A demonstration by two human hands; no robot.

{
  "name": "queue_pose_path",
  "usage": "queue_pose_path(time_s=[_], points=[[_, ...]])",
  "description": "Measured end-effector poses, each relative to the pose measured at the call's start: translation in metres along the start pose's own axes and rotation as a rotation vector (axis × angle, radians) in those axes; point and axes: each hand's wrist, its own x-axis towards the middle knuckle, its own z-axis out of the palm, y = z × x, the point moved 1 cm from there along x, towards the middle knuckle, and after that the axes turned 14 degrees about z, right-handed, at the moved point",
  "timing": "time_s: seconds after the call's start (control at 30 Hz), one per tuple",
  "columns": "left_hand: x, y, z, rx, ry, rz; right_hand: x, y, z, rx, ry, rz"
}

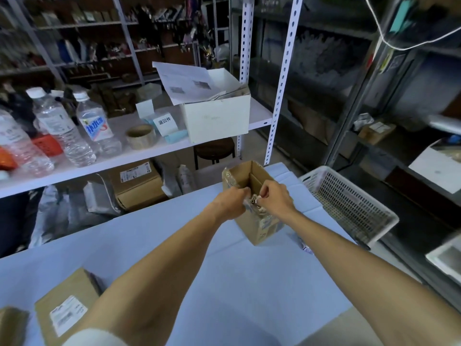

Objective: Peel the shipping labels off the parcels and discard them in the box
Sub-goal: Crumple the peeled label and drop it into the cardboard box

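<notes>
An open brown cardboard box (252, 228) stands on the blue-covered table, in the middle of the head view. Both hands meet over its near rim. My left hand (230, 202) grips a crumpled peeled label (253, 202), and my right hand (274, 197) pinches the same crumpled piece from the other side. More crumpled label scraps show inside the box under my fingers. A brown parcel (66, 305) with a white shipping label (67, 314) lies at the table's near left corner, beside another parcel (12, 323) cut off by the frame edge.
A white perforated plastic basket (349, 203) sits right of the box at the table's edge. A white shelf behind holds water bottles (93, 123), a tape roll (140, 136) and a white carton (217, 118). Parcels (137, 186) lie under the shelf.
</notes>
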Motion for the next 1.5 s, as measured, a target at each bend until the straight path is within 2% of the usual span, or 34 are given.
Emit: queue_pose_path(time_s=[0.37, 0.47, 0.57, 0.87, 1.03, 1.27, 1.5], points=[[0.007, -0.021, -0.014, 0.024, 0.026, -0.091, 0.032, 0.008, -0.012, -0.144, 0.022, 0.017], [-0.005, -0.029, -0.017, -0.017, 0.066, -0.124, 0.029, 0.001, -0.003, -0.204, -0.002, -0.054], [-0.029, -0.038, -0.02, -0.089, 0.113, -0.205, 0.018, -0.021, 0.018, -0.262, -0.104, -0.139], [-0.151, -0.097, -0.028, -0.147, 0.22, -0.466, -0.061, -0.131, 0.111, -0.39, -0.361, -0.44], [-0.232, -0.134, -0.017, -0.157, 0.19, -0.582, -0.112, -0.172, 0.149, -0.446, -0.364, -0.557], [-0.339, -0.18, -0.002, -0.194, 0.155, -0.554, -0.183, -0.198, 0.21, -0.523, -0.343, -0.482], [-0.436, -0.215, 0.024, -0.354, 0.146, -0.687, -0.255, -0.212, 0.262, -0.608, -0.411, -0.443]])
